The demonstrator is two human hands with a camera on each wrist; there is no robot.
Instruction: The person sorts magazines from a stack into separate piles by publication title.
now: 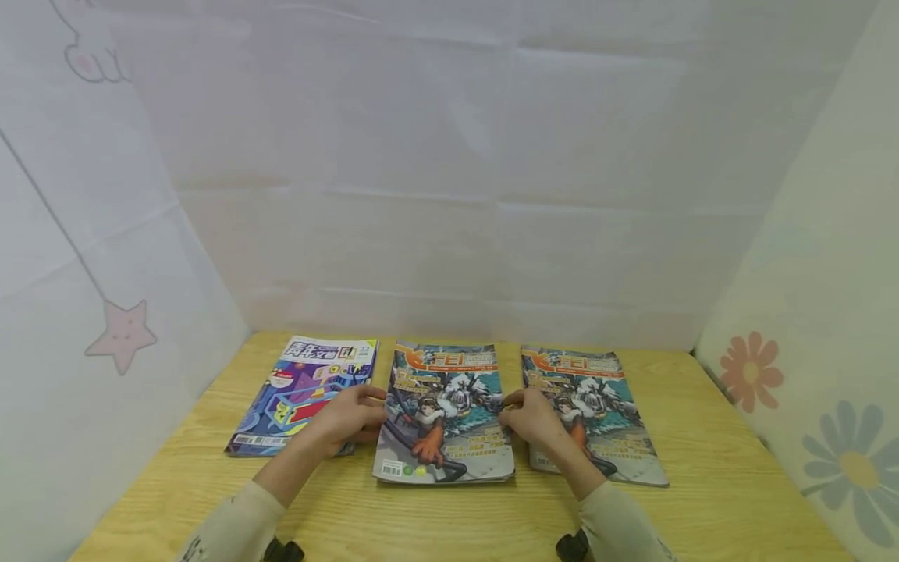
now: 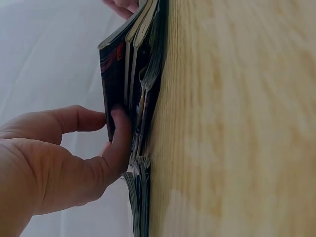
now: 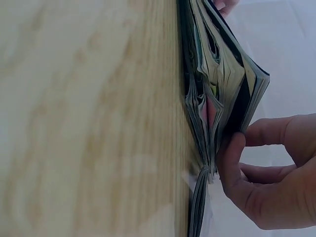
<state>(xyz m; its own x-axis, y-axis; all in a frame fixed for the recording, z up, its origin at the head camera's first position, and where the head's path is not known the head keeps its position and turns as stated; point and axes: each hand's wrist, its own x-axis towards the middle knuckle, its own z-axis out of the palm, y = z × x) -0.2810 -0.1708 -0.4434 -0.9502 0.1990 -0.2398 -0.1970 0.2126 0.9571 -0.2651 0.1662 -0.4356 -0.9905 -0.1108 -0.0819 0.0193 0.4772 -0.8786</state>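
Observation:
In the head view a stack of magazines lies in the middle of the table, topped by a comic magazine (image 1: 449,421) with an orange title. My left hand (image 1: 344,417) is at its left edge and my right hand (image 1: 530,417) at its right edge. Seen from the left wrist, the left thumb and a finger pinch the edge of the top magazine (image 2: 112,74), which stands slightly off those beneath. In the right wrist view the right thumb and fingers grip the other edge of the top magazine (image 3: 256,84); layered pages show under it.
To the left lies a purple-and-white magazine (image 1: 309,382), partly behind the left forearm. A second magazine with the matching comic cover (image 1: 611,414) lies on the right, partly covered by the right arm. White cloth (image 1: 449,156) stands behind the wooden table (image 1: 449,523).

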